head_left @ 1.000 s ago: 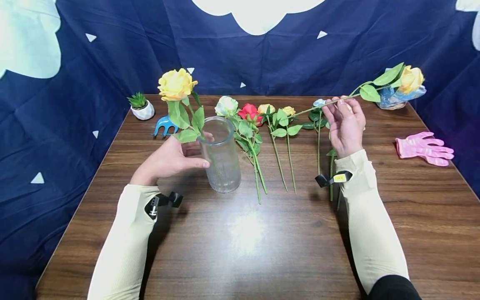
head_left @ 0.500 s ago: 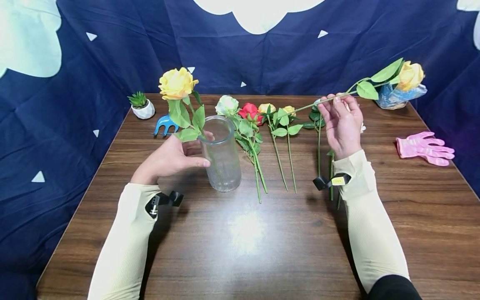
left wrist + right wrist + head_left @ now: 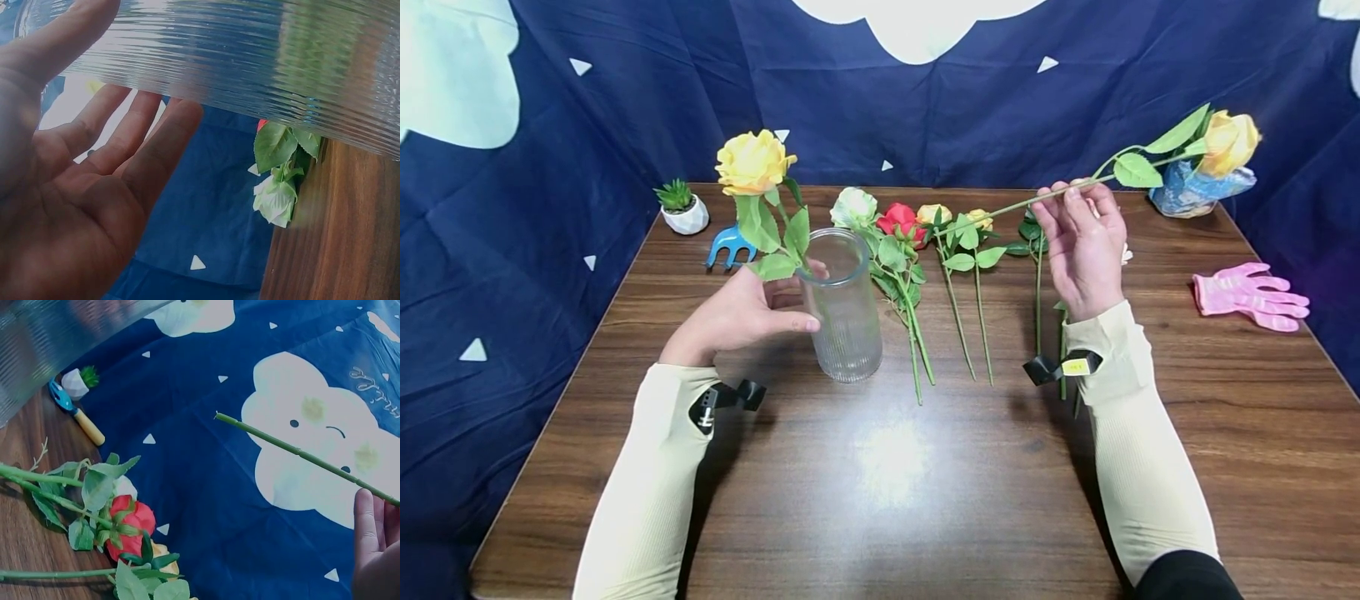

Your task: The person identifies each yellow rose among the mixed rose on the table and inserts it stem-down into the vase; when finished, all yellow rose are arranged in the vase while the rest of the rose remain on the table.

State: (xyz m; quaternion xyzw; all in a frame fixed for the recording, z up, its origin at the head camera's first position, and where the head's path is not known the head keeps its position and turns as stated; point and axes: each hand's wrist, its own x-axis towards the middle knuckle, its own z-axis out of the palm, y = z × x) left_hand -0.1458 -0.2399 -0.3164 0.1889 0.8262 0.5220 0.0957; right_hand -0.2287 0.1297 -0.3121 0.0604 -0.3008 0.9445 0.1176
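My left hand [image 3: 733, 317] grips the ribbed clear glass vase [image 3: 848, 342], thumb in front and fingers behind its upper left side. The vase stands upright on the wooden table. A yellow rose [image 3: 754, 162] leans left out of its mouth, leaves hanging over the rim. Raised to the right, my right hand [image 3: 1084, 250] pinches the stem of another yellow rose [image 3: 1230, 143]. That flower's head points up and right, and its stem slopes down towards the middle. The right wrist view shows the bare cut end of this stem [image 3: 281, 445] in the air, left of the fingertips [image 3: 364, 500].
Behind and right of the vase lie a pale green-white rose [image 3: 853, 207], a red rose [image 3: 901, 223] and yellow roses [image 3: 933, 215]. A potted succulent [image 3: 685, 212] and blue hand rake [image 3: 730, 247] sit back left. A pink glove [image 3: 1251, 297] lies right, before a blue-white object [image 3: 1187, 192].
My right hand has shifted slightly left and up, and its yellow rose's head has risen a little. The left hand and the vase have stayed in place.
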